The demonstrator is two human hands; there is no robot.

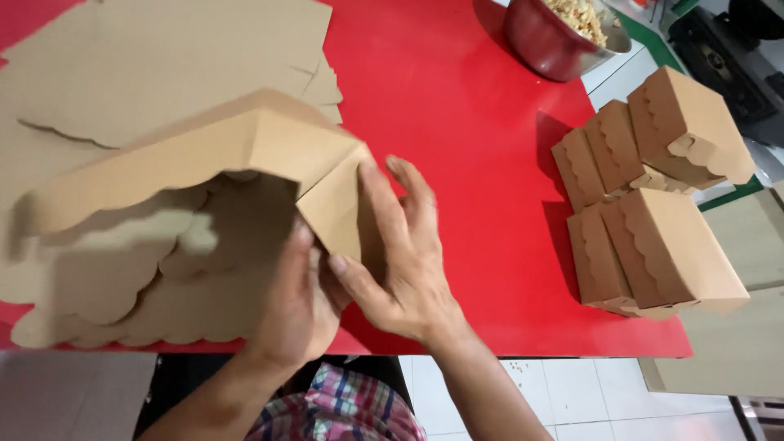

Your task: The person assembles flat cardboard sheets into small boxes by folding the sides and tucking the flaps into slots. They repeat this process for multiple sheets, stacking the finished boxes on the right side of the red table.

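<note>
Nearest to the camera, the two hands meet at one corner of a half-folded cardboard box [245, 155]. The left hand [298, 306] comes from below; its thumb presses on the inner side of the corner flap and its other fingers are hidden behind the card, so its grip looks closed on the flap. The right hand [400, 253] lies on the outer side of the same corner with the fingers stretched almost flat, pushing the side panel more than grasping it; this grip is mostly open. The box is lifted a little above the red worktop [457, 163], with its scalloped lid edge hanging to the left, probably so the corner can be bent without the surface in the way.

Under it and behind it lies a pile of flat scalloped blanks [122, 73], close at hand. Further right, well apart from the hands, several finished boxes [653, 212] stand together at the worktop's edge. At the far end stands a red bowl [543, 41] with some pale food inside.
</note>
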